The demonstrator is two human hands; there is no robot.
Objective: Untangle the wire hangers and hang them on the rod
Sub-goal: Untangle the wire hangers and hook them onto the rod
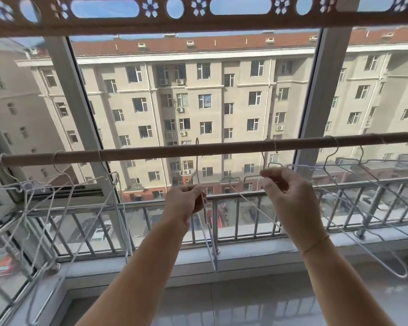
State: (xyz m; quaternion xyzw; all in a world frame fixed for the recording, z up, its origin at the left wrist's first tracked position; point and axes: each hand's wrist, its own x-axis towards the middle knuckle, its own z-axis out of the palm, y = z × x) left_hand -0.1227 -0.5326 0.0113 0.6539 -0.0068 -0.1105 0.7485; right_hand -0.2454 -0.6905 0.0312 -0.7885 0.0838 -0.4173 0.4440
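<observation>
A brown rod (174,150) runs across the window at mid height. My left hand (185,202) grips a white wire hanger (209,241) just below its neck; its hook rises to the rod's level, and I cannot tell whether it is over the rod. My right hand (283,194) pinches the shoulder of a second hanger (252,203) whose hook sits over the rod. Several white hangers (64,196) hang from the rod at the left, and more hangers (353,175) hang at the right.
A metal railing (243,217) stands behind the glass along the white window sill (245,251). Grey window frame posts (80,118) cross behind the rod. A brown carved panel (198,22) runs overhead. Glossy floor tiles (222,302) lie below my arms.
</observation>
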